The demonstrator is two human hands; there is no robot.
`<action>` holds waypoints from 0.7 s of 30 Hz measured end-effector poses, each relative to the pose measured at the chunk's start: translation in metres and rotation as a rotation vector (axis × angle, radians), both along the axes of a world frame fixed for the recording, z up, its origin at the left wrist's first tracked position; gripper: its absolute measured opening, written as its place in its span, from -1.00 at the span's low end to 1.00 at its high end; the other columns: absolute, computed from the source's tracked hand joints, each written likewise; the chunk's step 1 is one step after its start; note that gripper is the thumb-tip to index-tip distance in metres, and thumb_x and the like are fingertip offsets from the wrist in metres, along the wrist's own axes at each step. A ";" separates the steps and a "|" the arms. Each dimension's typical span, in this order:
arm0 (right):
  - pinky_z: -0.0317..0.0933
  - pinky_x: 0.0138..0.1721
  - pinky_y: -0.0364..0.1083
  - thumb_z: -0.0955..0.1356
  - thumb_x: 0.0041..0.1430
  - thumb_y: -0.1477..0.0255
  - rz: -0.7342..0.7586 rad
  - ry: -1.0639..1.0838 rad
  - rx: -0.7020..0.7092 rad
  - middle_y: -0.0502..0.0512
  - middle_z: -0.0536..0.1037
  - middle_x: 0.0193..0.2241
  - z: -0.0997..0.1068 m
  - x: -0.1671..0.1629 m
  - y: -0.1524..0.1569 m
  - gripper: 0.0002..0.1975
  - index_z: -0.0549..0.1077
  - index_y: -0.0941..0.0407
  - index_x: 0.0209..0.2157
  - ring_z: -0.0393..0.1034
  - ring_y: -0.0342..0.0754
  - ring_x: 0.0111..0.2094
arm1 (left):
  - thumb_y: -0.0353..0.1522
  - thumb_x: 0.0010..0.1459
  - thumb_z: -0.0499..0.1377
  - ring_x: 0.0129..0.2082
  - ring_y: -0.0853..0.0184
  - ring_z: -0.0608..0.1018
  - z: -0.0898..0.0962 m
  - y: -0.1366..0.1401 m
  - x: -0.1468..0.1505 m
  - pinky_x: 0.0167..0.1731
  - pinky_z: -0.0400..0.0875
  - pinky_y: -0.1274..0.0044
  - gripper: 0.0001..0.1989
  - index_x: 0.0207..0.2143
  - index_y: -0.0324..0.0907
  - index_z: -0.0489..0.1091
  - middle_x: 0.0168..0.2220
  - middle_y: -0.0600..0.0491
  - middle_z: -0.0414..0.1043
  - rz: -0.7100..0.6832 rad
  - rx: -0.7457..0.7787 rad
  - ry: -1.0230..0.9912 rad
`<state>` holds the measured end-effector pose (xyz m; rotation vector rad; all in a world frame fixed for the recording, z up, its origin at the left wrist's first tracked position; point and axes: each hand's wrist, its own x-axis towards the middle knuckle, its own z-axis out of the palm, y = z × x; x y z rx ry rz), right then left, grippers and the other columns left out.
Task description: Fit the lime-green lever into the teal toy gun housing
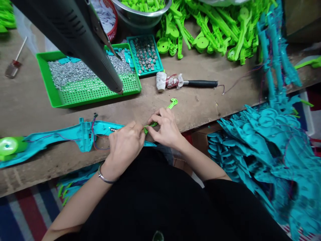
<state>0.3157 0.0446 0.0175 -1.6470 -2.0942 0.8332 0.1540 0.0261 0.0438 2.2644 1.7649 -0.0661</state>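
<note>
My left hand (126, 144) is closed, its fingertips pinching the near end of a small bright green plastic part (154, 124). My right hand (165, 129) grips the same part from the right with bent fingers. A green hooked end (173, 103) sticks out beyond my right fingers; whether it belongs to the same piece is hidden. Under and left of my left hand lies a long blue plastic shell half (57, 130) with red and dark wires, a small spring (112, 129) and a round green piece (11, 147) at its far left end.
An electric screwdriver (110, 73) hangs over a green tray (100, 92) of screws. Behind are a blue tray (160, 68) of small round metal parts, a wrapped hammer (175, 81), a metal bowl (142, 16) and green parts (215, 30). Blue shells (271, 150) are piled right; a screwdriver (15, 65) lies left.
</note>
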 end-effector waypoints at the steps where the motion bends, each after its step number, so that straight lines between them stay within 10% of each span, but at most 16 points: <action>1: 0.12 -0.08 0.10 0.41 0.14 0.35 -0.005 -0.014 0.001 0.12 0.43 -0.24 -0.001 0.000 -0.001 -0.91 0.53 0.06 -0.38 0.23 0.07 -0.15 | -0.29 0.30 0.04 -0.45 0.21 0.55 0.000 0.000 -0.002 -0.59 -0.04 0.46 -0.72 -0.29 -0.12 0.54 -0.36 -0.02 0.51 -0.011 -0.002 -0.002; 21: -0.05 -0.16 0.04 0.37 0.18 0.34 0.024 -0.100 -0.025 0.07 0.48 -0.22 0.003 -0.001 -0.002 -0.89 0.52 0.06 -0.38 0.20 0.05 -0.15 | -0.48 0.34 -0.08 -0.38 0.26 0.50 0.001 -0.015 -0.017 -0.60 0.14 0.45 -0.71 -0.12 -0.24 0.43 -0.29 -0.03 0.40 -0.418 0.139 0.161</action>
